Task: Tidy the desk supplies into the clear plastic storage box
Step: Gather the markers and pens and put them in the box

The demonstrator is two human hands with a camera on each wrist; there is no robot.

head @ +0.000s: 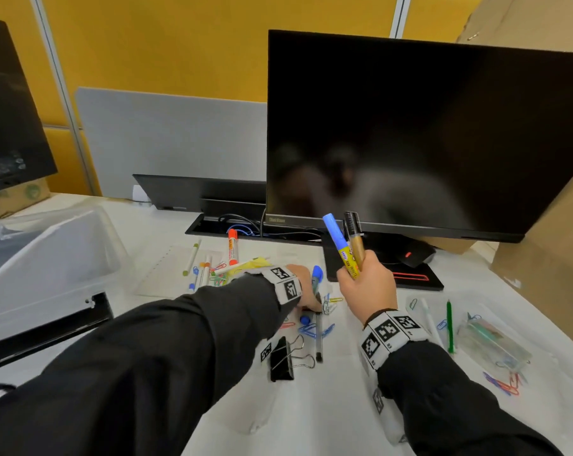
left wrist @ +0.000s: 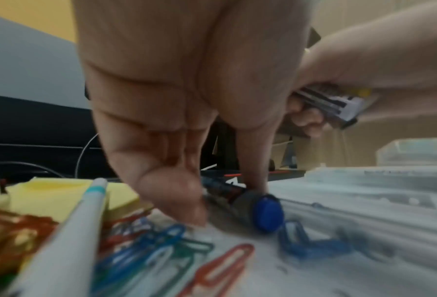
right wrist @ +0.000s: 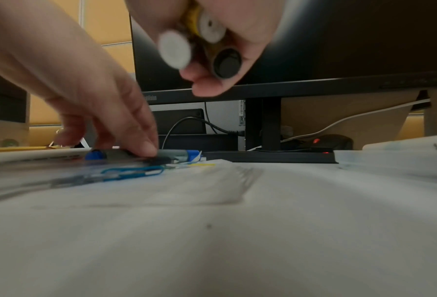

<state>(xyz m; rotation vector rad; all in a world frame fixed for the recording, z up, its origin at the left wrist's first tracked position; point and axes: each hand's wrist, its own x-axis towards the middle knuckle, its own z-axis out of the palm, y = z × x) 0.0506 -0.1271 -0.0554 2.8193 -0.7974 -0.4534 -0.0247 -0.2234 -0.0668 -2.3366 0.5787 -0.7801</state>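
Observation:
My left hand reaches down to the desk, where its thumb and fingertips pinch a grey marker with a blue cap that lies flat. In the right wrist view the same marker rests under those fingers. My right hand is raised just to the right and grips a bundle of upright markers, among them a blue-capped yellow one and a gold one with a black cap. Their butt ends show below the fist. The clear plastic storage box stands at the far left.
Coloured paper clips, yellow sticky notes, an orange marker, a black binder clip, a clear pen, a green pen and a small clear case are scattered around. A monitor stands behind, cardboard to the right.

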